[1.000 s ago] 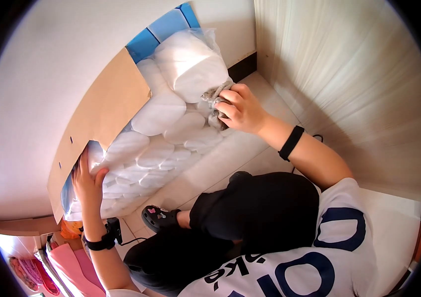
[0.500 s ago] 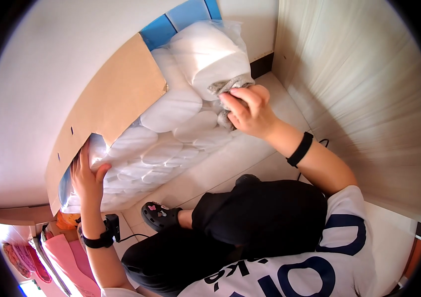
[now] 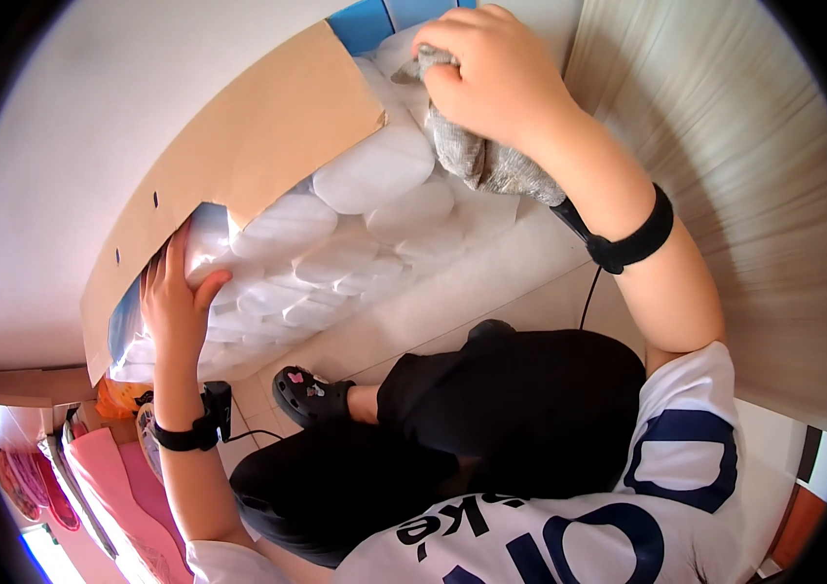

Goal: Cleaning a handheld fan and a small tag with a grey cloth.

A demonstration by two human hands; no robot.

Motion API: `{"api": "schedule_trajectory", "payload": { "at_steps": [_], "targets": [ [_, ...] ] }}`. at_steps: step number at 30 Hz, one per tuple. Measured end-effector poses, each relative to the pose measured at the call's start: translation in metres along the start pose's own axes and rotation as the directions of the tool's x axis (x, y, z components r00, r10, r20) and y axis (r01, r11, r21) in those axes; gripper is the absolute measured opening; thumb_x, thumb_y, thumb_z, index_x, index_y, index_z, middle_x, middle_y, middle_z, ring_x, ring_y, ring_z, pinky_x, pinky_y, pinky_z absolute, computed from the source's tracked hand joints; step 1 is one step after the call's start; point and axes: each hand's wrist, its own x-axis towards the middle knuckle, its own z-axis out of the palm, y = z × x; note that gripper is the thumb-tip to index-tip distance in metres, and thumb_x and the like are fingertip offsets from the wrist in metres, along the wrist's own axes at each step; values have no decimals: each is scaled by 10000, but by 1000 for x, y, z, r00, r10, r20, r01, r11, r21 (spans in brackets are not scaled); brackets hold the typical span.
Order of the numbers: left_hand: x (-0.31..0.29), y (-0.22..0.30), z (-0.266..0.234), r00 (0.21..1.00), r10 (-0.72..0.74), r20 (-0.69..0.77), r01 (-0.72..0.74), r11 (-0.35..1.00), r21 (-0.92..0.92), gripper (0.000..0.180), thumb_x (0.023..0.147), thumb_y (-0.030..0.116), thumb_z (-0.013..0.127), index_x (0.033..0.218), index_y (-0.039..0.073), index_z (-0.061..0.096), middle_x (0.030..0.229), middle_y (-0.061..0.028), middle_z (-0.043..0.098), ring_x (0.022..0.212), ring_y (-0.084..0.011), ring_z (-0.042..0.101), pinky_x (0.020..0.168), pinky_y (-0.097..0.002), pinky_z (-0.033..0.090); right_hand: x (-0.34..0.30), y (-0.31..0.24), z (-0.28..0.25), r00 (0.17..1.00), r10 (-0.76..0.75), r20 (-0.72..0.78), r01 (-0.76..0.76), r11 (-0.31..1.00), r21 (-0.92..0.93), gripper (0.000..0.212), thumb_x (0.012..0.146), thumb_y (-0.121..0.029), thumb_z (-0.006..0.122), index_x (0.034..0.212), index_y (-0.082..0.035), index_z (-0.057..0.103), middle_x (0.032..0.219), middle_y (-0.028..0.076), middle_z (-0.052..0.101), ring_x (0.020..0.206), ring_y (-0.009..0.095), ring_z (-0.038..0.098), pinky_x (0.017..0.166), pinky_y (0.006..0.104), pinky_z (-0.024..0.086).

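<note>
Clear plastic covers a stack of white rolls (image 3: 374,170), probably paper rolls, standing against the wall. A tan cardboard sheet (image 3: 267,122) lies along the stack's wall side. My right hand (image 3: 496,73) is closed on a crumpled grey cloth (image 3: 472,156) over the far right end of the stack, and part of the cloth hangs below the fingers. At the stack's near left end, my left hand (image 3: 175,297) rests with fingers stretched along the plastic beneath a cut-out in the cardboard. Its thumb stands apart, and the fingertips are partly hidden.
Blue packaging (image 3: 365,24) shows behind the cardboard at the far end. A wood-grain panel (image 3: 725,195) rises at the right. Pale floor tiles (image 3: 540,277) lie between stack and panel. Pink items (image 3: 107,477) are at lower left. Black cords run from both wristbands.
My right hand has moved up and away with the grey cloth, onto the far end of the stack. The left hand keeps its place on the plastic. The view has shifted slightly.
</note>
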Motion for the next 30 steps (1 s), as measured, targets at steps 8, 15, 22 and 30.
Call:
{"api": "schedule_trajectory", "payload": {
  "at_steps": [8, 15, 22, 30],
  "targets": [
    [3, 3, 3, 1000, -18, -3, 18, 1000, 0, 713, 719, 555, 602, 1283, 136, 481, 1185, -121, 579, 1100, -339, 513, 950, -426, 378, -95, -1, 116, 816, -337, -469, 204, 928, -312, 374, 704, -55, 638, 1059, -163, 593, 1119, 2, 457, 947, 217, 428, 753, 317, 427],
    [-1, -1, 1, 999, -9, -31, 9, 1000, -4, 694, 713, 530, 635, 1278, 156, 488, 1184, -112, 580, 1092, -330, 523, 926, -412, 402, -122, 31, 132, 711, -664, -232, 566, 737, -370, 384, 753, -97, 627, 1127, -163, 567, 1102, -6, 454, 927, 168, 460, 773, 319, 458],
    [-1, 1, 0, 999, -37, -23, 36, 999, -32, 680, 712, 527, 641, 1271, 170, 492, 1181, -106, 583, 1086, -331, 525, 919, -409, 407, -16, -16, 66, 715, -471, -517, 338, 880, -333, 519, 633, -13, 597, 1141, -116, 591, 1137, 60, 524, 998, 245, 501, 815, 348, 414],
    [4, 2, 1, 998, -7, -68, 7, 1000, 2, 688, 697, 550, 644, 1253, 172, 502, 1105, -89, 617, 1032, -321, 554, 886, -399, 429, -140, 4, 188, 711, -703, -24, 697, 709, -106, 332, 782, -119, 589, 1113, -144, 586, 1200, -44, 499, 1087, 142, 444, 964, 286, 378]
  ]
}}
